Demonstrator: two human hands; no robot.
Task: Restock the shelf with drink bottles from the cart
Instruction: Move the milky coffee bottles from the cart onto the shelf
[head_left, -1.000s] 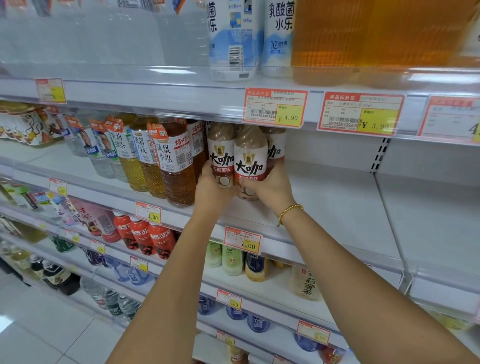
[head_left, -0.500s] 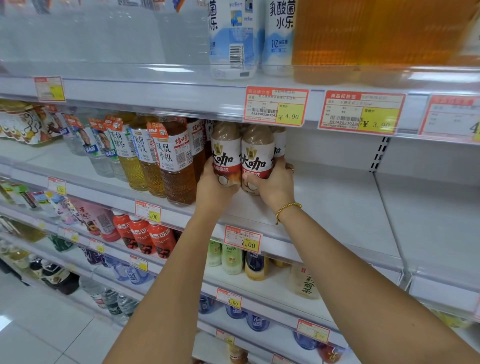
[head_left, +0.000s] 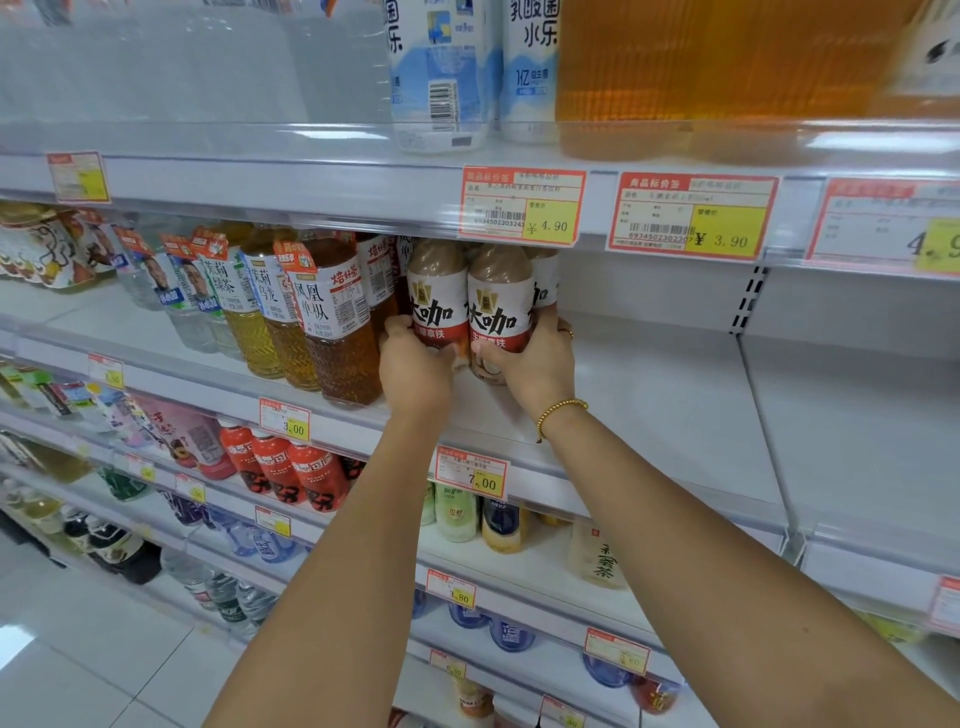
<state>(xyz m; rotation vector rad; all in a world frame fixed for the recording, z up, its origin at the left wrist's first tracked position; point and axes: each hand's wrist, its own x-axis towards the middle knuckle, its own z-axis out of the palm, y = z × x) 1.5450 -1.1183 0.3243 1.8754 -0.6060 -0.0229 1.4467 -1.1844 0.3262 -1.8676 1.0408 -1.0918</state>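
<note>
Both coffee bottles had slid deeper onto the shelf (head_left: 649, 415) since a second earlier, ending beside the brown tea bottle (head_left: 340, 332). The left hand (head_left: 415, 371) gripped the left coffee bottle (head_left: 437, 306); the right hand (head_left: 537, 366), gold bracelet (head_left: 560, 410) at its wrist, gripped the right coffee bottle (head_left: 500, 312), the two touching.
</note>
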